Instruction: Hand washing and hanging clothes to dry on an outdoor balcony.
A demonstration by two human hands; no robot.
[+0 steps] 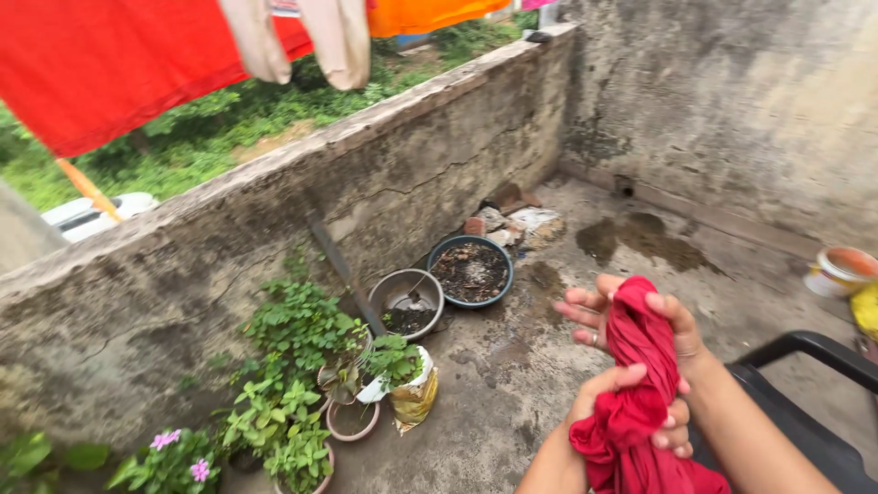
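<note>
Both of my hands hold a wrung-up red cloth (pixel 634 425) in front of me, over a wet concrete floor. My left hand (pixel 605 384) is closed around its lower part, with the fingers wrapped round the twisted fabric. My right hand (pixel 683 334) grips the upper end. Its thumb lies on top, and its fingers, one with a ring, spread out behind the cloth to the left. The cloth's tail hangs down out of the frame at the bottom.
A low cracked wall (pixel 274 210) runs along the left with potted plants (pixel 302 366) at its foot. Two round basins holding soil (pixel 471 270) (pixel 407 302) stand beside them. A black plastic chair (pixel 814 402) is at my right, with a small bucket (pixel 840 270) beyond it. Red laundry (pixel 101 64) and a beige garment (pixel 338 41) hang overhead.
</note>
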